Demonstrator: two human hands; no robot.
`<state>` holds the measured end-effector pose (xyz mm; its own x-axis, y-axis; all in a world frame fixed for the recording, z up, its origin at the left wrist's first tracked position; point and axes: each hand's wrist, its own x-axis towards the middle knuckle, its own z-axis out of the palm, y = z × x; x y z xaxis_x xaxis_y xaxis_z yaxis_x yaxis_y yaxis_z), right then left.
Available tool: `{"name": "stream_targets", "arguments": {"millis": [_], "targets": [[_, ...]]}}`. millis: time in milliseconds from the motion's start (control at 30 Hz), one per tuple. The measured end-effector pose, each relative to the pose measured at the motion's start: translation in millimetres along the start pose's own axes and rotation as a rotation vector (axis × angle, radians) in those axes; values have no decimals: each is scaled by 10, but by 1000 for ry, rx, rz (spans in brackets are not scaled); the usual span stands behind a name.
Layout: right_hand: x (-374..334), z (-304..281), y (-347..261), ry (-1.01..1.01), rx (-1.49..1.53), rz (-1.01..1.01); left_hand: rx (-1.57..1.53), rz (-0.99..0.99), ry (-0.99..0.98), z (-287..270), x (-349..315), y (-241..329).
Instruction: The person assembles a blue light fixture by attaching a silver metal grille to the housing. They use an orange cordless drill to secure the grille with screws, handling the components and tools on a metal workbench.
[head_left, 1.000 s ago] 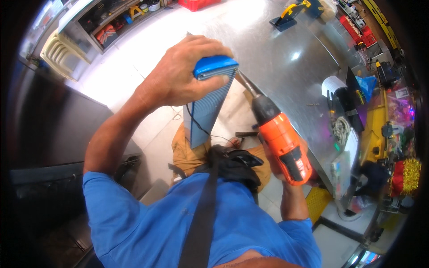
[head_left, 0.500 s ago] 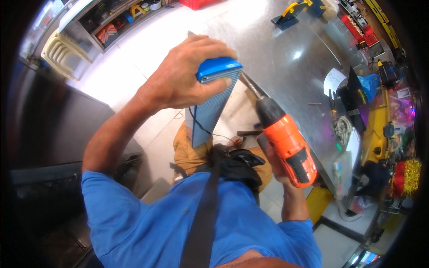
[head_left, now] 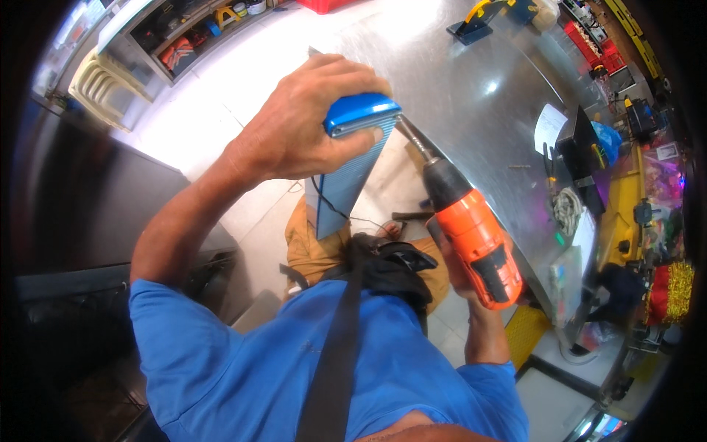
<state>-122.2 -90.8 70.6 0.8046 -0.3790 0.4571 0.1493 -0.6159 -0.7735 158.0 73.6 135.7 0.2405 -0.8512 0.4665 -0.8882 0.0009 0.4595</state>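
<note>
My left hand grips the end of a long blue metal housing with a ribbed face and a bright blue end cap. The thumb lies on the ribbed side and the fingers wrap over the top. A thin black cable hangs along the housing. In my right hand is an orange and black cordless drill, held from below, its grip mostly hidden behind the body. The drill's bit reaches the right corner of the end cap, where it appears to touch a small screw.
A shiny metal table stretches along the right, with a coiled grey cord, a paper sheet and tools. Stacked cream chairs stand at the far left, near a shelf unit. A dark cabinet is close on my left.
Almost nothing differs. Both hands, the housing and the drill hold nearly the same place, with the bit still at the end cap's corner.
</note>
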Motion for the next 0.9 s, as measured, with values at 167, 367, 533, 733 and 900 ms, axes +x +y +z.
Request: {"name": "stream_targets", "arguments": {"millis": [167,367,533,733,900], "targets": [[27,50,17,38,-53,-36,30,10,-6,-8,-6,13],[-4,100,49,80,20,-20,30,8,-18,-25,-16,-2],[3,64,50,20,-113,32,8,-17,-16,-20,-10,0],[9,46,41,26,-132,-18,22,15,-5,-11,-9,13],[3,-112,62,-71,-266,11,72,38,18,30,58,30]]}}
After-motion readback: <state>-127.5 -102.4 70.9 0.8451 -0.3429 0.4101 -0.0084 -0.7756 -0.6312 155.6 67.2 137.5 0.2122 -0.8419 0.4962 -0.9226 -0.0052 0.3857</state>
